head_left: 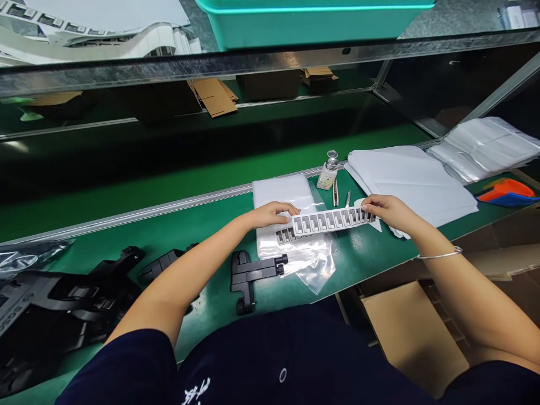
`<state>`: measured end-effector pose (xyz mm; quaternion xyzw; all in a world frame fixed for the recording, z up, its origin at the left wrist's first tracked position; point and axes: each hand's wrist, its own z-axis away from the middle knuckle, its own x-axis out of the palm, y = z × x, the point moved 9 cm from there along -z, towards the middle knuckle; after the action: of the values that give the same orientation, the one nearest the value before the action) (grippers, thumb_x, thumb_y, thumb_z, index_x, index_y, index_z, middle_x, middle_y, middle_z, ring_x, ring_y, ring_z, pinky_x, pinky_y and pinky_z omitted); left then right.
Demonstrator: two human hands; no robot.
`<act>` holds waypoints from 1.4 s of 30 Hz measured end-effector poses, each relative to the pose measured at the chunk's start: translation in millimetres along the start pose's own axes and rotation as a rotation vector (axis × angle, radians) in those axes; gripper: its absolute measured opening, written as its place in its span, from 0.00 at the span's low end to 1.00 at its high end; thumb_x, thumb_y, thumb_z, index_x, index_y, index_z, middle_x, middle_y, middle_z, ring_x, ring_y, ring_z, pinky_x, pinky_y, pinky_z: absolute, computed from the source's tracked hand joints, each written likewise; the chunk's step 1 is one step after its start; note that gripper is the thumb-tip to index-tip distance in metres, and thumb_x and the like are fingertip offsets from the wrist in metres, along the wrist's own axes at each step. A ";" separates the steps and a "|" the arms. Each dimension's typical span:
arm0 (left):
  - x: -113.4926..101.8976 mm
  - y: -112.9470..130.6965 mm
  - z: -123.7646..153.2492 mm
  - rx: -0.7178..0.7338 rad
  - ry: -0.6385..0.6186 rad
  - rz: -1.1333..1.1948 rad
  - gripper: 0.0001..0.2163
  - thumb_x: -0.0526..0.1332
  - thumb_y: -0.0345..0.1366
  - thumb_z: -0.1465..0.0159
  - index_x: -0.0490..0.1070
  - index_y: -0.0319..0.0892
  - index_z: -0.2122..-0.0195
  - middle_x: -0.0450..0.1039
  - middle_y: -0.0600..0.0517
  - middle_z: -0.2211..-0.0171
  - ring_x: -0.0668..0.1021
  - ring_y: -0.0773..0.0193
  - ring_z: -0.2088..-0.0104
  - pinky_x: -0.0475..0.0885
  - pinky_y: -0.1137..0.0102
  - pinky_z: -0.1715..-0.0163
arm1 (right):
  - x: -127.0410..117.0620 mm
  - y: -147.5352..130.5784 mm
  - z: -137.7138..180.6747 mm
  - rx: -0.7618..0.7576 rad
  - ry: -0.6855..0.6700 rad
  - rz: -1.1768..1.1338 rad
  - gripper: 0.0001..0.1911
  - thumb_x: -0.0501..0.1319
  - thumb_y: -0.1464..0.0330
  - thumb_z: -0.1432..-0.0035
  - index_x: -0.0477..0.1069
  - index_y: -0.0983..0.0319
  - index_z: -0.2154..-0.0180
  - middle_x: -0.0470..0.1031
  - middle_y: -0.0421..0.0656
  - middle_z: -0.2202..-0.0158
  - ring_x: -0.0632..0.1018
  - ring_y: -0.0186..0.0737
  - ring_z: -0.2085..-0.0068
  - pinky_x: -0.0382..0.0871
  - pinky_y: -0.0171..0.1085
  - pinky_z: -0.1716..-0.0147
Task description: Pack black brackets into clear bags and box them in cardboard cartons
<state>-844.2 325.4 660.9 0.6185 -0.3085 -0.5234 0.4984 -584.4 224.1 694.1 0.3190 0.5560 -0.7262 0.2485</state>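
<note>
A white strip of stickers (333, 220), printed with a row of dark L-shaped labels, stretches between my hands. My left hand (274, 215) pinches its left end. Fingers of my right hand (386, 211) are closed on the right end, where a piece of white paper curls up behind. Another labelled strip part (287, 236) shows below the left end. Under the strip lie clear plastic bags (287, 194) on the green table. Nearer to me, a black plastic bracket (253, 273) rests on the table, touched by neither hand.
Behind the strip stand a pump bottle (327, 173), a box cutter (335, 193) and tweezers (348, 198). White sheets (409, 174) are stacked right. Black plastic parts (71, 309) lie left. A shelf edge (270, 62) with a teal bin (312, 28) crosses above; a cardboard box (415, 332) sits below.
</note>
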 end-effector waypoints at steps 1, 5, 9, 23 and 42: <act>0.4 3.5 -1.2 0.004 0.020 0.011 0.14 0.62 0.47 0.41 0.74 0.42 0.63 0.76 0.44 0.50 0.74 0.53 0.44 0.66 0.60 0.44 | -1.2 0.7 0.7 0.026 0.006 0.042 0.19 0.58 0.51 0.44 0.73 0.59 0.69 0.77 0.45 0.68 0.76 0.46 0.65 0.67 0.42 0.63; 12.9 20.8 -9.6 -0.021 0.039 -0.040 0.15 0.61 0.48 0.41 0.74 0.40 0.67 0.79 0.49 0.63 0.78 0.59 0.60 0.71 0.65 0.54 | 6.9 -42.4 11.0 -0.107 0.083 0.152 0.16 0.57 0.56 0.42 0.75 0.58 0.58 0.75 0.49 0.49 0.74 0.53 0.49 0.70 0.45 0.57; 33.4 47.2 -18.3 -0.018 0.016 -0.127 0.13 0.61 0.45 0.41 0.76 0.40 0.67 0.78 0.51 0.67 0.77 0.62 0.65 0.69 0.70 0.61 | 64.2 -105.9 26.8 -0.339 -0.205 0.034 0.17 0.55 0.55 0.38 0.72 0.57 0.54 0.77 0.45 0.53 0.76 0.47 0.52 0.64 0.50 0.44; 35.6 62.1 -16.5 -0.156 0.261 -0.180 0.06 0.58 0.33 0.48 0.70 0.40 0.79 0.70 0.55 0.80 0.70 0.67 0.75 0.64 0.72 0.71 | 79.5 -138.2 36.6 -0.521 0.010 0.138 0.09 0.55 0.73 0.45 0.60 0.59 0.77 0.64 0.33 0.79 0.67 0.34 0.75 0.56 0.53 0.41; 26.3 61.9 -16.0 -0.025 0.221 -0.159 0.10 0.57 0.42 0.41 0.73 0.41 0.68 0.74 0.53 0.69 0.73 0.63 0.66 0.67 0.69 0.62 | 70.4 -114.9 29.4 -0.401 0.046 -0.017 0.08 0.59 0.66 0.40 0.64 0.58 0.71 0.73 0.36 0.73 0.75 0.39 0.69 0.49 0.60 0.36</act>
<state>-813.4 287.0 709.4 0.6885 -0.1952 -0.4938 0.4941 -719.6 224.9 721.9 0.2752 0.6975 -0.5955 0.2881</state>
